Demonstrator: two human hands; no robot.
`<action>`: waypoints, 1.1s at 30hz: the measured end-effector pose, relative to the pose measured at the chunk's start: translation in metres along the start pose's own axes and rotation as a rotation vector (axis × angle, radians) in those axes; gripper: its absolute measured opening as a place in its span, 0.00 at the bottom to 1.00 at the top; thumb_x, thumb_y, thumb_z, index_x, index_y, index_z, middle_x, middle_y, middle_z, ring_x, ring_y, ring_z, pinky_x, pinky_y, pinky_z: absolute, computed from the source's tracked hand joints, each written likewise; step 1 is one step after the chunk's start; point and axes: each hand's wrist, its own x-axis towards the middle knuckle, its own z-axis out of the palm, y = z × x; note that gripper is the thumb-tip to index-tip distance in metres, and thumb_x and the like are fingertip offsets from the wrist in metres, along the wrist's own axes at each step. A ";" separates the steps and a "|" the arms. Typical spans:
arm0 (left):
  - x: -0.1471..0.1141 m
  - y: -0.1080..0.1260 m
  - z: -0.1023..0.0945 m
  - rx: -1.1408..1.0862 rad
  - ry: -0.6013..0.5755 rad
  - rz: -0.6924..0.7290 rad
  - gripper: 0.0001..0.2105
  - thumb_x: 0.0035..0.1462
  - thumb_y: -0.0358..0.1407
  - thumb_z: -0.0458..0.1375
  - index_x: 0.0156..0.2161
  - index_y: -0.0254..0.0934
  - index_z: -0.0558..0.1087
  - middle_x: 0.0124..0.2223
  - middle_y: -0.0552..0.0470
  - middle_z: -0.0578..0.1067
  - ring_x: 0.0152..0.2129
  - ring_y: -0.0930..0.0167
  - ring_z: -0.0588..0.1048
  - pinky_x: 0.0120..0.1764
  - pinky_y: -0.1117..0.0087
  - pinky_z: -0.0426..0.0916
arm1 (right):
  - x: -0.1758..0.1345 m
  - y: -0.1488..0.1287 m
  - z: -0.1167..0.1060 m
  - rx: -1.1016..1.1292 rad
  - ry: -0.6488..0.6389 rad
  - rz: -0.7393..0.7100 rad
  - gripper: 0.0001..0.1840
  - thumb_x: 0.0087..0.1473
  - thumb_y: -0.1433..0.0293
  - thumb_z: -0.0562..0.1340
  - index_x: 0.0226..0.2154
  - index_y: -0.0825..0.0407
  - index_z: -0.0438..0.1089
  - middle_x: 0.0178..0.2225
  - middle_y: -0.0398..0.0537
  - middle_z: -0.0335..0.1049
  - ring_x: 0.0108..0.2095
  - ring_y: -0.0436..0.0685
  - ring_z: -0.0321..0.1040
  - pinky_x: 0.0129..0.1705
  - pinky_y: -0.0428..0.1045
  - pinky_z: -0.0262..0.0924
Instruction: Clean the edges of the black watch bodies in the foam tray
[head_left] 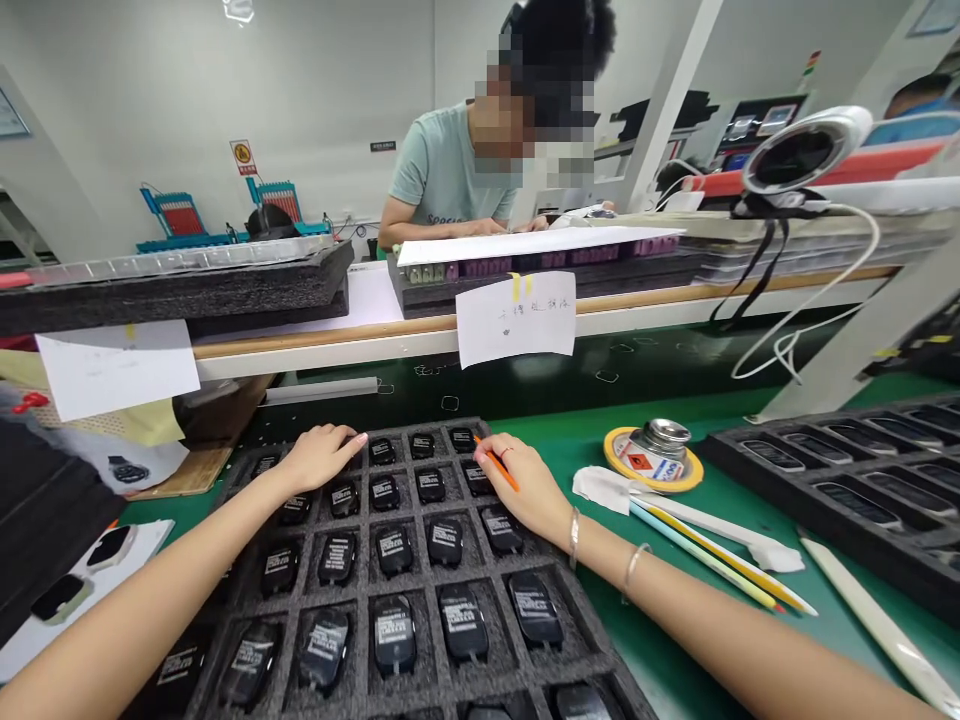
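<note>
Bare forearms, bracelets (574, 537), finger ring (505, 452)

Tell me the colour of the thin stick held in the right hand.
Orange. The thin stick in the right hand shows best in the head view, over the foam tray.

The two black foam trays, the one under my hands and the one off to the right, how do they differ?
The near foam tray lies under both hands: the left hand rests on its far row, the right hand holds an orange pencil over it. Its square pockets hold upright black modules with white labels. The right foam tray is untouched, and its pockets are longer, holding flat dark pieces without white labels. Both are black, gridded and sit on the green bench.
</note>
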 end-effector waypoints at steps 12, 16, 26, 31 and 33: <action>0.030 0.116 0.016 -0.134 0.040 0.531 0.14 0.67 0.38 0.56 0.55 0.40 0.73 0.56 0.49 0.74 0.56 0.67 0.70 0.60 0.68 0.63 | 0.056 0.018 0.033 0.625 0.334 0.248 0.25 0.65 0.49 0.55 0.41 0.56 0.69 0.31 0.45 0.68 0.25 0.50 0.65 0.27 0.47 0.63; 0.043 0.138 0.037 -0.137 0.059 0.567 0.18 0.68 0.43 0.55 0.58 0.38 0.72 0.65 0.38 0.64 0.63 0.52 0.61 0.63 0.48 0.58 | 0.054 0.023 0.036 0.769 0.441 0.296 0.23 0.67 0.52 0.56 0.37 0.55 0.68 0.26 0.40 0.63 0.22 0.47 0.61 0.24 0.44 0.60; 0.046 0.123 0.037 -0.332 0.221 0.586 0.11 0.61 0.36 0.64 0.49 0.41 0.73 0.49 0.50 0.78 0.50 0.62 0.74 0.56 0.60 0.66 | 0.056 0.026 0.031 0.836 0.368 0.373 0.15 0.68 0.61 0.59 0.36 0.56 0.68 0.23 0.37 0.63 0.18 0.46 0.59 0.20 0.42 0.58; 0.045 0.123 0.044 -0.446 0.247 0.546 0.08 0.59 0.35 0.66 0.43 0.40 0.74 0.48 0.51 0.80 0.47 0.63 0.77 0.53 0.63 0.69 | 0.056 0.029 0.031 0.775 0.325 0.388 0.14 0.68 0.62 0.59 0.35 0.56 0.66 0.23 0.37 0.64 0.17 0.45 0.60 0.20 0.42 0.59; 0.046 0.123 0.046 -0.465 0.240 0.535 0.08 0.59 0.35 0.65 0.43 0.40 0.74 0.48 0.51 0.79 0.47 0.63 0.77 0.53 0.62 0.69 | 0.055 0.030 0.031 0.741 0.318 0.384 0.14 0.68 0.63 0.59 0.35 0.56 0.66 0.22 0.36 0.64 0.17 0.45 0.60 0.19 0.42 0.59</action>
